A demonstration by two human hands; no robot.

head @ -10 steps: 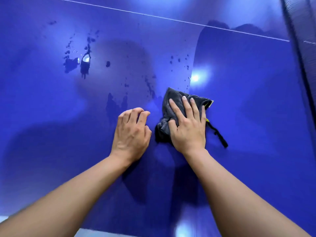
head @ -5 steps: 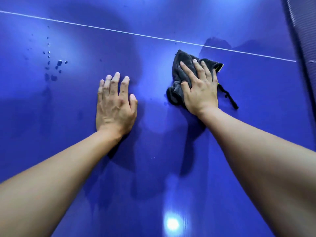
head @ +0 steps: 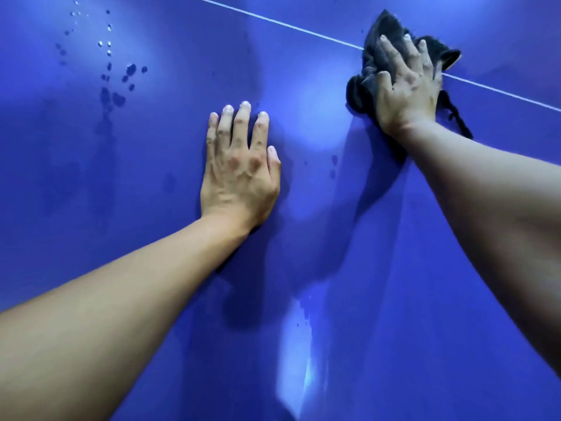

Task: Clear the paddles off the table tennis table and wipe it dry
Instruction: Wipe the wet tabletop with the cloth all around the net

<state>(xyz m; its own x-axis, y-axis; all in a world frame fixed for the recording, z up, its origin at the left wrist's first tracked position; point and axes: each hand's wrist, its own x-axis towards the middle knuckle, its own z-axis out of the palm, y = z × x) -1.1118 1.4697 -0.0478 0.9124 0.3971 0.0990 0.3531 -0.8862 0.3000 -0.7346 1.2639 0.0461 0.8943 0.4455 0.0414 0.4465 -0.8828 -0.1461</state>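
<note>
Glossy blue table tennis table [head: 349,238], no paddles in view. Right hand [head: 406,83] lies flat with fingers straight and slightly spread, pressing a crumpled dark grey cloth [head: 375,28] onto the table, right on the thin white line [head: 273,21] at far right. A dark cord [head: 458,117] trails from the cloth beside the wrist. Left hand [head: 239,165] is palm down on bare table, fingers straight and close together, holding nothing. Scattered water droplets [head: 118,97] sit far left, well apart from the cloth. A few small spots [head: 334,165] lie between the hands.
</note>
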